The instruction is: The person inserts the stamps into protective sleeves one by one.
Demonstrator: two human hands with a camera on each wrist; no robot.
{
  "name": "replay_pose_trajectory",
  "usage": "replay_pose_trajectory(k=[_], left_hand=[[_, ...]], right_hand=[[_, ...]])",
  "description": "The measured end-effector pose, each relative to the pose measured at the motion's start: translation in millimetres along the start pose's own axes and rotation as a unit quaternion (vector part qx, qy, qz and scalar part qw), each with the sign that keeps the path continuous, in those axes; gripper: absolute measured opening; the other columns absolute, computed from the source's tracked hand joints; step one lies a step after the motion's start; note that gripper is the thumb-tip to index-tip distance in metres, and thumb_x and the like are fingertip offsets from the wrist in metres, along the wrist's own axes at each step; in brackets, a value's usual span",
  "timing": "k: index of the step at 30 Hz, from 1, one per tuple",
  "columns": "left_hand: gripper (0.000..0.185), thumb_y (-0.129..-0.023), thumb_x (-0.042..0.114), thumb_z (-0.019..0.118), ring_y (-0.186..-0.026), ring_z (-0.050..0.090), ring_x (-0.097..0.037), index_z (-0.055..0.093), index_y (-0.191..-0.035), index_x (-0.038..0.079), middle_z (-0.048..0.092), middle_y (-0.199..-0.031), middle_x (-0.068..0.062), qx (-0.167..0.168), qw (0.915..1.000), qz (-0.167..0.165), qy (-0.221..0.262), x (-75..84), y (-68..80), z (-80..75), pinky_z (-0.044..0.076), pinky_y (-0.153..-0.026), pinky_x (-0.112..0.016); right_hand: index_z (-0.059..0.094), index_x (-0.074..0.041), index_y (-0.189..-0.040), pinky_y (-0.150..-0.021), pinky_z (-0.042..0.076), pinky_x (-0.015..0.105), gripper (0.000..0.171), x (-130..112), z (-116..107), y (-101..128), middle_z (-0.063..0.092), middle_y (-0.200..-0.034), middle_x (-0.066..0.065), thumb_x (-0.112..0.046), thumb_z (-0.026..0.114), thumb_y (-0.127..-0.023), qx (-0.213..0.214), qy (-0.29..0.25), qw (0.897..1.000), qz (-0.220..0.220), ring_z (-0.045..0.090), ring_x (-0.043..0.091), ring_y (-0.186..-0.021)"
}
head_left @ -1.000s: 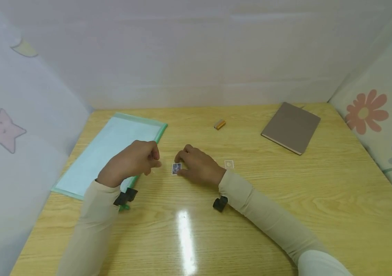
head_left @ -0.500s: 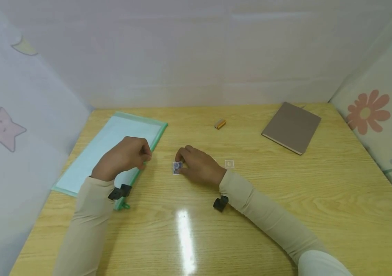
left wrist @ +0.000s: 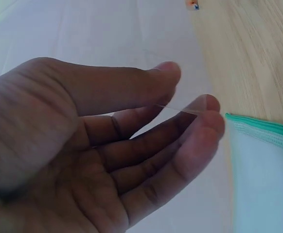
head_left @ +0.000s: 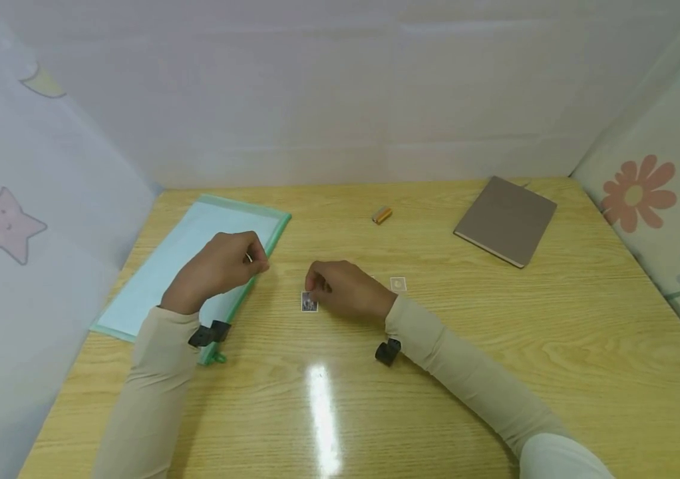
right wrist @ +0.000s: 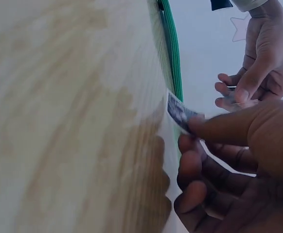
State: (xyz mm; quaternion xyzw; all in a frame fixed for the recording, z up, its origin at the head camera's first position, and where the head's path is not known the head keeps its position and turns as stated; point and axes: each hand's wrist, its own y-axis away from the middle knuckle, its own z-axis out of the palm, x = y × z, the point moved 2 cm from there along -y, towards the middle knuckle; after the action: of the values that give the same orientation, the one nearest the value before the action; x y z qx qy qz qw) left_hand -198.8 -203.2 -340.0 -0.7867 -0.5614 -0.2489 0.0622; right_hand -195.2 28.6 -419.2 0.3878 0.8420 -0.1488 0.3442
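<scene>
My right hand (head_left: 348,289) pinches a small white-bordered stamp (head_left: 309,303) between thumb and fingertips, close over the wooden table. The dark picture on the stamp (right wrist: 179,112) faces outward past the thumb in the right wrist view. To the left, my left hand (head_left: 217,271) is raised over the edge of the green-edged pouch. Its thumb and fingers pinch a thin clear piece of film (left wrist: 178,109), seen almost edge-on in the left wrist view. A second, pale white-bordered square (head_left: 397,285) lies on the table beyond my right wrist.
The pale blue pouch (head_left: 136,299) with green edging lies flat on the left. A brown notebook (head_left: 506,221) rests at the back right, and a small orange-and-grey block (head_left: 382,215) sits at the back middle. Pale printed walls border the table (head_left: 448,399).
My left hand has moved left and slightly up, away from the right hand. The right hand has brought the stamp a little nearer to me and turned it.
</scene>
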Motion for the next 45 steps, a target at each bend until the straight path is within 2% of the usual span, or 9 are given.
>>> replay_pose_trajectory(k=[7,15,22,28,32,37,45], left_hand=[[0.011,-0.1,0.021,0.066,-0.086,0.063,-0.02,0.062,-0.105,0.012,0.068,-0.099,-0.002,0.037,0.9991,0.021,0.007,3.4,-4.0,0.6,0.05,-0.075,-0.04],[0.009,-0.101,0.018,0.064,-0.08,0.068,-0.014,0.059,-0.105,0.011,0.07,-0.091,0.001,0.075,0.993,0.067,0.063,17.3,-7.8,5.2,0.054,-0.067,-0.036],[0.01,-0.1,0.019,0.066,-0.073,0.067,-0.009,0.06,-0.105,0.013,0.069,-0.088,0.003,0.093,0.9886,0.093,0.074,38.5,-2.4,7.8,0.054,-0.061,-0.033],[0.01,-0.098,0.018,0.068,-0.07,0.065,-0.008,0.061,-0.101,0.013,0.069,-0.087,0.004,0.108,0.9834,0.12,0.083,56.9,0.9,14.2,0.055,-0.059,-0.031],[0.01,-0.097,0.016,0.07,-0.068,0.065,-0.01,0.061,-0.099,0.013,0.068,-0.086,0.004,0.118,0.9785,0.14,0.094,64.1,0.2,20.0,0.054,-0.059,-0.03],[0.011,-0.096,0.015,0.07,-0.068,0.066,-0.012,0.06,-0.099,0.013,0.068,-0.085,0.003,0.127,0.975,0.152,0.101,67.1,0.8,23.5,0.054,-0.057,-0.028],[0.012,-0.095,0.014,0.072,-0.066,0.064,-0.007,0.06,-0.098,0.011,0.068,-0.085,0.003,0.141,0.9713,0.169,0.091,71.3,2.4,22.9,0.054,-0.056,-0.026]], right_hand=[[0.061,-0.023,-0.101,-0.065,0.049,0.026,0.005,-0.7,-19.0,8.1,0.064,-0.093,-0.01,-0.026,0.065,-0.1,-0.005,-0.012,1.0,-0.014,0.058,0.011,-0.076],[0.062,-0.018,-0.101,-0.064,0.05,0.029,0.005,-10.3,-60.6,18.8,0.064,-0.093,-0.009,-0.022,0.066,-0.1,0.065,-0.031,0.995,-0.068,0.062,0.013,-0.081],[0.062,-0.019,-0.1,-0.064,0.052,0.033,0.007,-22.7,-89.1,32.0,0.064,-0.094,-0.008,-0.025,0.067,-0.1,0.154,-0.064,0.98,-0.108,0.061,0.011,-0.08],[0.062,-0.022,-0.103,-0.068,0.051,0.035,0.008,-31.0,-97.7,37.8,0.064,-0.094,-0.008,-0.028,0.067,-0.099,0.214,-0.091,0.963,-0.138,0.06,0.012,-0.082],[0.062,-0.016,-0.104,-0.069,0.049,0.039,0.008,-39.4,-99.2,41.2,0.065,-0.095,-0.003,-0.021,0.068,-0.099,0.225,-0.113,0.957,-0.142,0.06,0.015,-0.083],[0.062,-0.003,-0.102,-0.07,0.048,0.041,0.008,-64.1,-104.1,51.3,0.065,-0.094,0.008,-0.007,0.067,-0.098,0.222,-0.12,0.959,-0.128,0.059,0.021,-0.083],[0.062,-0.001,-0.103,-0.069,0.049,0.042,0.008,-70.4,-104.3,53.3,0.065,-0.093,0.01,-0.003,0.066,-0.097,0.226,-0.118,0.957,-0.141,0.06,0.021,-0.082]])
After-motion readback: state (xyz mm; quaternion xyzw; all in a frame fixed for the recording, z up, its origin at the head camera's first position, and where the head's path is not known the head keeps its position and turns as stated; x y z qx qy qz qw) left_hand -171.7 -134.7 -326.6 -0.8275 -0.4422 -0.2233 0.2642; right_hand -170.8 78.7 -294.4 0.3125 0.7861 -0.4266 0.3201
